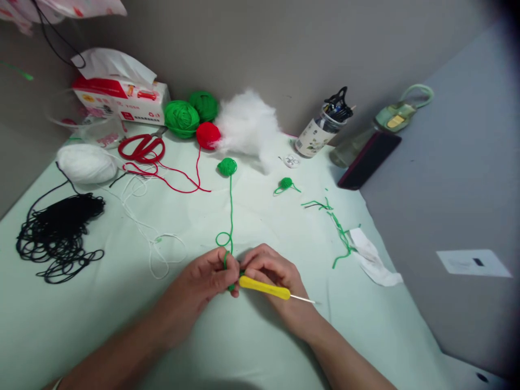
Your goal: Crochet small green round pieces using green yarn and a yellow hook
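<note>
Both hands meet at the front middle of the table. My left hand [213, 273] pinches green yarn [231, 208], which loops over its fingers and runs back to a small green ball [227, 167]. In my right hand [276, 276] is a crochet hook [265, 287] with a yellow handle, its bare metal end pointing right. A bit of dark green work shows between the fingertips, mostly hidden by them. Just behind the hands, the strand makes a small loose loop on the table.
At left lie black yarn [65, 222], a white ball [86, 163] and red scissors [142, 148]. Behind stand a tissue box [122, 100], green balls [182, 118], a red ball [208, 135] and white stuffing [247, 127]. Rightward are a pen jar [317, 135], a phone [369, 158] and yarn scraps [340, 233].
</note>
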{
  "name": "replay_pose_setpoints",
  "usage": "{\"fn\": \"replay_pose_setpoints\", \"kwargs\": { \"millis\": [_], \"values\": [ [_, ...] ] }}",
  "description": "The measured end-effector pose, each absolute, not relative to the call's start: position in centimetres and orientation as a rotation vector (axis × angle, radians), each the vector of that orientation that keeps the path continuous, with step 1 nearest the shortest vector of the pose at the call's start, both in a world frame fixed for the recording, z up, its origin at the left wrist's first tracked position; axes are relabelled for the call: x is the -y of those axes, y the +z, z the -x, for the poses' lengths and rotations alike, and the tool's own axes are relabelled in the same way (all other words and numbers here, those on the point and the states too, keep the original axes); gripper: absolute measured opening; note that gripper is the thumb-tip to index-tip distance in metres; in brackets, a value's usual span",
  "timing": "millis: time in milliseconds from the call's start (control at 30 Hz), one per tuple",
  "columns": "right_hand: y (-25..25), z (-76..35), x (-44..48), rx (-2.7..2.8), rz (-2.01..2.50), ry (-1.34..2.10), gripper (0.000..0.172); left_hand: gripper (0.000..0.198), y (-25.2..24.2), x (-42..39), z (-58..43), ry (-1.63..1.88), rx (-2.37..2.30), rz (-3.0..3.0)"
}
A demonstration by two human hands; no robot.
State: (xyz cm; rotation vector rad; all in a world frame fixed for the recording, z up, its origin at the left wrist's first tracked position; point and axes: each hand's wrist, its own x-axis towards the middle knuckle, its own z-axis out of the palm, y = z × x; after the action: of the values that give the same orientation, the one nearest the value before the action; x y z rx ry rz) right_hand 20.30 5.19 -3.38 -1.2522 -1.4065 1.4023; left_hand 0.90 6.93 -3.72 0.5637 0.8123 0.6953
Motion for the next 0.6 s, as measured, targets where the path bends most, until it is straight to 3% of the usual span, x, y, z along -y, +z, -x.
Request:
{"fn": "replay_pose_setpoints", "kwargs": {
  "millis": [233,467,600],
  "values": [
    [-3.8,-19.8,-5.4,1.0,1.023,1.691,0.017,0.035,-4.6,-6.9,-1.3,0.708,-0.809,-0.65],
    [-3.9,-19.9,-5.3,0.724,0.817,1.963,0.025,0.029,-4.7,-6.4,-1.2,0.705,-0.741,-0.725],
    [-3.4,-19.8,-4.9,0.807,0.854,1.956,0.03,0.019,-5.3,-5.7,-1.2,0.697,-0.766,-0.886]
  ]
}}
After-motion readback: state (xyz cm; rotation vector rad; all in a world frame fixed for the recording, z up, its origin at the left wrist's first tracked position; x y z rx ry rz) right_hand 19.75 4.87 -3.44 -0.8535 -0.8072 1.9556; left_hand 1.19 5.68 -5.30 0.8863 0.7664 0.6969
